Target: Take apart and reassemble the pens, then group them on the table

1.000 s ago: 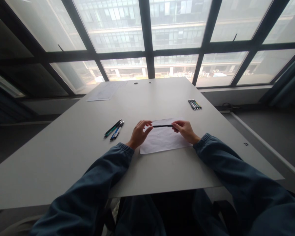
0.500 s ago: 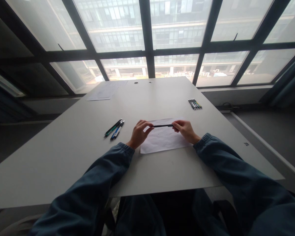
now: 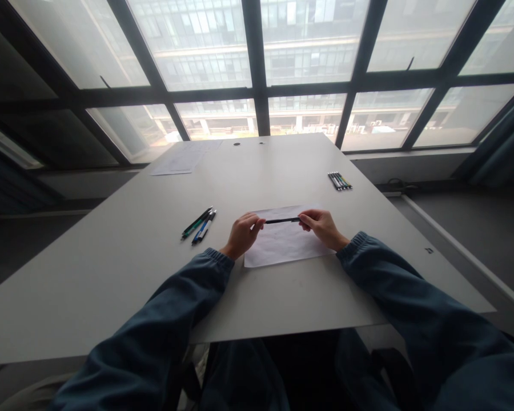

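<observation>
A slim black pen [image 3: 281,220] is held level between my two hands, above a white sheet of paper [image 3: 285,245]. My left hand [image 3: 242,233] pinches its left end between thumb and curled fingers. At the other end, the thumb and fingers of my right hand [image 3: 322,227] are closed on the pen. To the left of the paper lie several loose pens [image 3: 200,226], green, blue and dark, at a slant on the white table [image 3: 145,274].
Several pens in a neat row [image 3: 340,181] lie near the table's right edge. Printed sheets [image 3: 177,160] rest at the far left. Beyond the table's far edge stand large windows with dark frames [image 3: 261,91]. The near table edge crosses above my lap.
The fingers of my left hand have curled in more closely around the pen's left end. The pen has shifted very slightly left; my right hand has hardly moved.
</observation>
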`<state>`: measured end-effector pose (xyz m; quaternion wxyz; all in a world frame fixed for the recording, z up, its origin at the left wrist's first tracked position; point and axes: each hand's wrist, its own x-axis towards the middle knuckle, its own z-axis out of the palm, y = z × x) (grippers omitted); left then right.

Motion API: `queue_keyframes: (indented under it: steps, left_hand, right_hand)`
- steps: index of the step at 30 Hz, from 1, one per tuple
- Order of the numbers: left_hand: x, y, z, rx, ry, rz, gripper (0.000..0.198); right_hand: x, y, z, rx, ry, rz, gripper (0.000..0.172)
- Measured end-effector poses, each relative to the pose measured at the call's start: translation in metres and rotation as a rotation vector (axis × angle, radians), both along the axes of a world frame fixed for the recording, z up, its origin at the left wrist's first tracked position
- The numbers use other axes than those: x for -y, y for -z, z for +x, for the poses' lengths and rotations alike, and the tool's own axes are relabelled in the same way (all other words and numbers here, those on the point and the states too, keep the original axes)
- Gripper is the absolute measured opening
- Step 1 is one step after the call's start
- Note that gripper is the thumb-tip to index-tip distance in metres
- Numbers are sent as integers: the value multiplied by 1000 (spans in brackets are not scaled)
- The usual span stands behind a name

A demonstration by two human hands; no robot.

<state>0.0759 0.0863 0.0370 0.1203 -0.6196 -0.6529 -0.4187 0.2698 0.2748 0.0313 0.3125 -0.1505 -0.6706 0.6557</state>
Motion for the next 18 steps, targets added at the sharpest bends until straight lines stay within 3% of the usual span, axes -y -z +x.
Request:
queue_keyframes:
  steps: [15, 18]
  left_hand:
    - [1, 5, -2, 181, -66, -93, 63]
    - [-1, 4, -3, 186, -48, -27, 51]
  right_hand:
    - [-2, 2, -1, -3, 12, 27, 36]
    - [-2, 1, -1, 2, 32, 28, 37]
